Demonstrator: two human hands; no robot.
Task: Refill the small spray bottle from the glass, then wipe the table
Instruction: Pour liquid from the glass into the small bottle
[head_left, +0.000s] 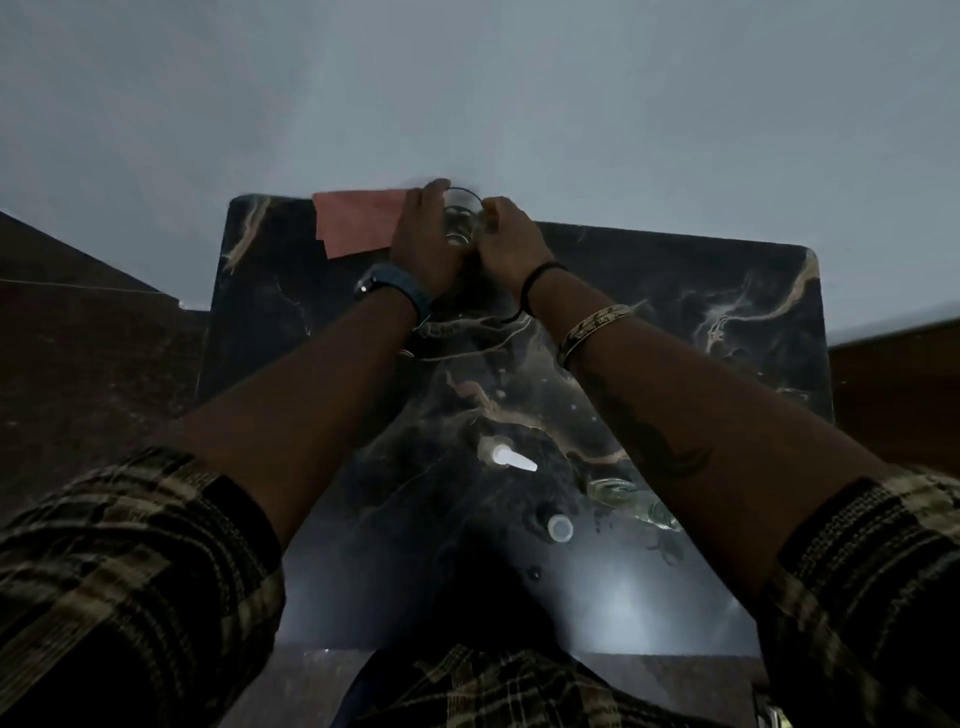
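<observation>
A clear glass (459, 224) stands at the far edge of the dark marble table (675, 291). My left hand (423, 239) wraps its left side and my right hand (511, 239) holds its right side. Just left of the glass lies a pink cloth (358, 221), flat on the table. Nearer to me, a white spray nozzle (508, 458) lies on the tabletop. A small bottle with a pale open neck (559, 527) stands close by. Whether the glass holds liquid is too dark to tell.
A clear glassy object (631, 501) lies beside the small bottle, partly hidden under my right forearm. Water drops and wet streaks dot the middle of the table. A pale wall rises right behind the far edge. Dark floor surrounds the table on both sides.
</observation>
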